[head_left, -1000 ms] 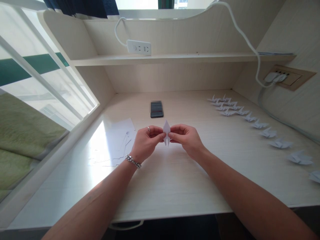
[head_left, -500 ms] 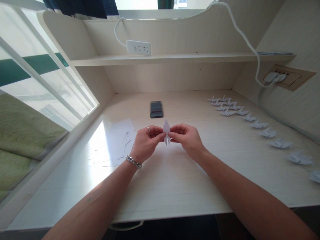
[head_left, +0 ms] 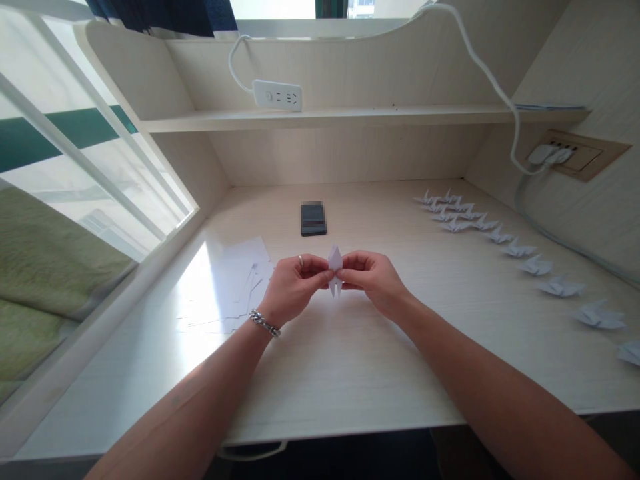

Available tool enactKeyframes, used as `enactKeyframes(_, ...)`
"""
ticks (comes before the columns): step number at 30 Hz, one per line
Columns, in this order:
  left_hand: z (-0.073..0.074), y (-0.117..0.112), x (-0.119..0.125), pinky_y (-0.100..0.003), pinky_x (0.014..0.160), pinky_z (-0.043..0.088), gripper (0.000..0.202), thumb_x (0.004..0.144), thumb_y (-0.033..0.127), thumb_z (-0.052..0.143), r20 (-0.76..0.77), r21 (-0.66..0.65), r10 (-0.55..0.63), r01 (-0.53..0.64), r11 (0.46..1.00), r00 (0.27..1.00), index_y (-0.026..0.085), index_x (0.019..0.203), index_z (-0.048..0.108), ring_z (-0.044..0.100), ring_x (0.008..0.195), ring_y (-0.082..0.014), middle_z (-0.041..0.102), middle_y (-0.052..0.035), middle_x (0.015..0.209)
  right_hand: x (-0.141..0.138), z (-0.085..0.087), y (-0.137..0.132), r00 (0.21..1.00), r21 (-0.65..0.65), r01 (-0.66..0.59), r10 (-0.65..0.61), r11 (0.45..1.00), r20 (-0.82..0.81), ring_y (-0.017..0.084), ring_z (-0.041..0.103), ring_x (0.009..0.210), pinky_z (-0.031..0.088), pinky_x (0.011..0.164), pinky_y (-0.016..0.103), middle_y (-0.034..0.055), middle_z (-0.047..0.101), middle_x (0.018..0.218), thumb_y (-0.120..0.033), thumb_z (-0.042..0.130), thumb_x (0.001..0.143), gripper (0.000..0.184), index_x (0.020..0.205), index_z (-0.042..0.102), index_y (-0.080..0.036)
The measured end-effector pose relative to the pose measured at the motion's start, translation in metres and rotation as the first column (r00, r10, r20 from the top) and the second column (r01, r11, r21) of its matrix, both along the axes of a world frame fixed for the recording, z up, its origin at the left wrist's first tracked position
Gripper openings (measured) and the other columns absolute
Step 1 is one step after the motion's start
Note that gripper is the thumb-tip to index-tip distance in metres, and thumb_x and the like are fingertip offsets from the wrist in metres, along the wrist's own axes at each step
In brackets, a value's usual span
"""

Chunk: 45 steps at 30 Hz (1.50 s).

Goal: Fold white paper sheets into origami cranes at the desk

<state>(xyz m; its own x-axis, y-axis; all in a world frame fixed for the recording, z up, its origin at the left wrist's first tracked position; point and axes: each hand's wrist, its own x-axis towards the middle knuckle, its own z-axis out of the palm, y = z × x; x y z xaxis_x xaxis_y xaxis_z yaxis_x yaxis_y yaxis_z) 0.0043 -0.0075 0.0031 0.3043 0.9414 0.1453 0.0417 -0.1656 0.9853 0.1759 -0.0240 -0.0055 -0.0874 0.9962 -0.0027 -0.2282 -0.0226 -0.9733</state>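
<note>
A small white folded paper piece point(head_left: 335, 258) stands upright between my two hands above the desk's middle. My left hand point(head_left: 293, 289), with a ring and a chain bracelet, pinches its left side. My right hand point(head_left: 374, 280) pinches its right side. Both hands have their fingers closed on the paper. Its pointed top and a narrow lower tip show; the middle is hidden by my fingertips.
Loose white paper sheets point(head_left: 225, 283) lie to the left. A dark phone point(head_left: 313, 219) lies behind my hands. Several folded paper cranes point(head_left: 520, 251) line the desk's right side. A power strip point(head_left: 277, 95) sits on the shelf, its cable running to a wall socket point(head_left: 555, 155).
Both hands have drawn slightly closer together and a little lower, covering more of the folded paper. Nothing else has moved.
</note>
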Motion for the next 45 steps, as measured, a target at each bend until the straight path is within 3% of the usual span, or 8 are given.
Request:
enactKeyframes(7,0.005,-0.001,-0.001,-0.030,0.067,0.059,0.015,0.069,0.021,0.079,0.116,-0.146,-0.058,0.075,0.986,0.992,0.012,0.080,0.073,0.067,0.067,-0.0147,0.073,-0.0047,0.073,0.003,0.001,0.000,0.995,-0.017,-0.052,0.050,0.999,-0.088,0.019,0.069,0.065,0.059,0.071,0.041,0.0034,0.072,0.067,-0.027,0.087,0.054,0.024,0.072,0.075,-0.016)
enactKeyframes(12,0.004,0.000,-0.001,-0.029,0.066,0.059,0.008,0.068,0.016,0.077,0.197,-0.168,-0.077,0.111,0.979,0.977,0.013,0.074,0.072,0.067,0.065,-0.0139,0.070,-0.0021,0.067,0.006,0.001,0.000,0.988,0.000,-0.101,0.100,0.995,-0.118,0.018,0.069,0.067,0.059,0.074,0.040,0.0030,0.072,0.068,-0.022,0.085,0.056,0.019,0.072,0.077,-0.017)
enactKeyframes(17,0.006,-0.002,0.000,-0.028,0.067,0.059,0.007,0.066,0.014,0.077,0.139,-0.144,-0.049,0.069,0.987,0.989,0.013,0.072,0.073,0.067,0.065,-0.0139,0.071,-0.0031,0.067,0.007,0.003,-0.001,0.987,-0.013,-0.119,0.117,0.993,-0.113,0.021,0.070,0.071,0.058,0.079,0.043,0.0064,0.073,0.071,-0.024,0.078,0.065,0.014,0.074,0.076,-0.013)
enactKeyframes(20,0.007,-0.002,0.000,-0.028,0.068,0.059,0.009,0.065,0.013,0.076,0.084,-0.133,-0.038,0.049,0.990,0.996,0.012,0.074,0.074,0.068,0.066,-0.0146,0.072,-0.0045,0.068,0.006,0.004,-0.001,0.996,-0.025,-0.074,0.072,0.997,-0.057,0.020,0.069,0.068,0.059,0.075,0.042,0.0058,0.072,0.070,-0.025,0.081,0.063,0.017,0.073,0.075,-0.013)
enactKeyframes(25,0.006,-0.002,0.000,-0.034,0.073,0.060,0.015,0.069,0.020,0.075,0.136,-0.174,-0.038,0.062,0.983,0.990,0.011,0.081,0.074,0.070,0.070,-0.0180,0.074,-0.0073,0.075,0.004,0.001,0.000,0.999,0.050,0.006,-0.008,0.999,0.047,0.017,0.067,0.065,0.059,0.070,0.038,0.0027,0.070,0.067,-0.024,0.083,0.059,0.019,0.071,0.072,-0.014)
enactKeyframes(30,0.001,0.001,0.000,-0.033,0.071,0.059,0.020,0.068,0.027,0.079,0.059,-0.129,-0.011,0.019,0.991,0.998,0.011,0.079,0.073,0.069,0.069,-0.0173,0.073,-0.0079,0.074,0.004,-0.004,0.002,0.990,0.131,0.032,-0.049,0.991,0.130,0.018,0.067,0.066,0.057,0.068,0.036,0.0021,0.070,0.068,-0.023,0.081,0.062,0.017,0.073,0.070,-0.015)
enactKeyframes(36,-0.004,0.005,-0.003,-0.032,0.070,0.057,0.022,0.068,0.027,0.080,0.003,-0.071,-0.016,0.016,0.997,1.000,0.012,0.083,0.074,0.068,0.068,-0.0166,0.073,-0.0074,0.075,0.004,-0.002,0.001,0.991,0.087,0.030,-0.041,0.996,0.130,0.021,0.070,0.068,0.059,0.070,0.039,0.0041,0.071,0.069,-0.025,0.081,0.062,0.020,0.074,0.070,-0.014)
enactKeyframes(45,-0.001,0.002,-0.002,-0.031,0.067,0.055,0.020,0.065,0.024,0.081,-0.031,-0.085,0.015,-0.017,0.996,0.999,0.012,0.078,0.072,0.066,0.065,-0.0157,0.071,-0.0056,0.069,0.003,-0.003,0.002,0.992,0.087,0.022,-0.033,0.996,0.126,0.020,0.070,0.069,0.059,0.068,0.036,0.0037,0.071,0.070,-0.028,0.081,0.062,0.024,0.077,0.068,-0.014)
